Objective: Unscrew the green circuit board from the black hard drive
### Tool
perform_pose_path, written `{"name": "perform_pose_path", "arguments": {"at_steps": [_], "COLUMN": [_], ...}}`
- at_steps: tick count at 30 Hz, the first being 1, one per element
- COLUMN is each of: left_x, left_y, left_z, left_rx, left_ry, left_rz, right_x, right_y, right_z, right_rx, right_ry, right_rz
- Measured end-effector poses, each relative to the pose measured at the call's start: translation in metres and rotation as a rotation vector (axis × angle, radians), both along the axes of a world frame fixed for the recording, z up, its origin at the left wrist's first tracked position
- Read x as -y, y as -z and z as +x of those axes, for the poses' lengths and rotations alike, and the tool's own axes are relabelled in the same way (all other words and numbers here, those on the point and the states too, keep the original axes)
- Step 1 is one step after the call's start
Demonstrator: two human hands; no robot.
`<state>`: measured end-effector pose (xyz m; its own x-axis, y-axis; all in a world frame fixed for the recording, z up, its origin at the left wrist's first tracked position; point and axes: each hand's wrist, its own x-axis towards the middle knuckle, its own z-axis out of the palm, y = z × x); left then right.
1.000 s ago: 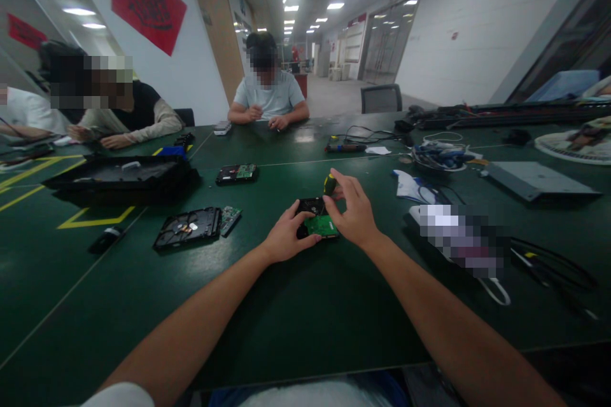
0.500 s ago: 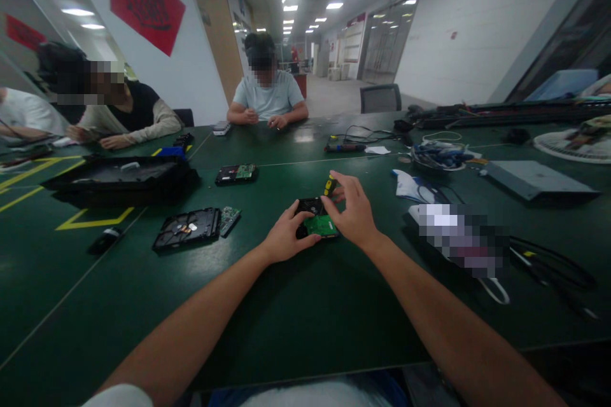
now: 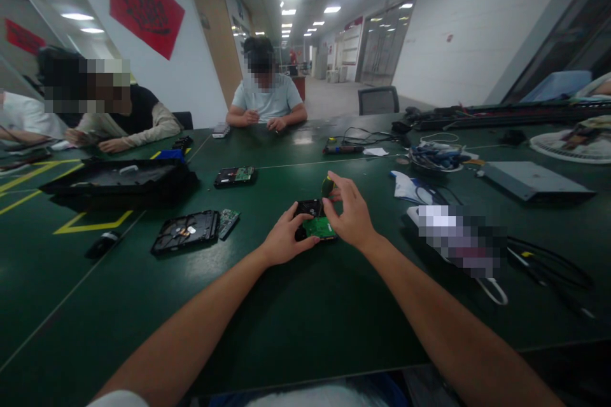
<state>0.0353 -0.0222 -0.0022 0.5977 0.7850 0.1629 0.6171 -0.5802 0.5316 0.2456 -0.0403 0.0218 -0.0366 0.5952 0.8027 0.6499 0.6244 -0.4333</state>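
Observation:
A hard drive [image 3: 321,227] with a green circuit board lies on the table in front of me. My left hand [image 3: 289,237] grips its left side, thumb along the near edge and fingers at the far left. Above the drive's far right corner, my right hand [image 3: 350,211] pinches a short black and yellow screwdriver [image 3: 328,187] by its handle, which stands nearly upright. The screwdriver's tip is hidden behind my fingers. To the left lie an opened hard drive [image 3: 186,231] and a loose circuit board [image 3: 230,224] against its right side.
Another hard drive [image 3: 235,176] lies farther back. A black tray [image 3: 119,179] stands at the left. On the right are a grey metal box [image 3: 537,179], a blurred white item [image 3: 453,245], and cables [image 3: 548,261]. A person [image 3: 266,98] sits across the table.
The screwdriver handle has turned in my right fingers, showing less of its yellow side. My left hand stays on the hard drive. The view has shifted slightly.

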Motion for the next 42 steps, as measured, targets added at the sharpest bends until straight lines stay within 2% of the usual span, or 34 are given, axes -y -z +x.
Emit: {"name": "perform_pose_path", "arguments": {"at_steps": [21, 34, 42], "left_x": [-0.0004, -0.0004, -0.0009], "left_y": [0.0015, 0.0002, 0.002], "left_z": [0.0003, 0.0004, -0.0011], "left_rx": [0.014, 0.011, 0.034], "left_ry": [-0.008, -0.012, -0.015], "left_rz": [0.018, -0.001, -0.013], "right_x": [-0.0013, 0.0008, 0.0008], "right_y": [0.0047, -0.0002, -0.0011], "right_z": [0.0001, 0.0003, 0.0008], "right_rx": [-0.009, -0.005, -0.001], "right_ry": [-0.009, 0.001, -0.007], "right_rz": [-0.02, -0.063, -0.038]}}
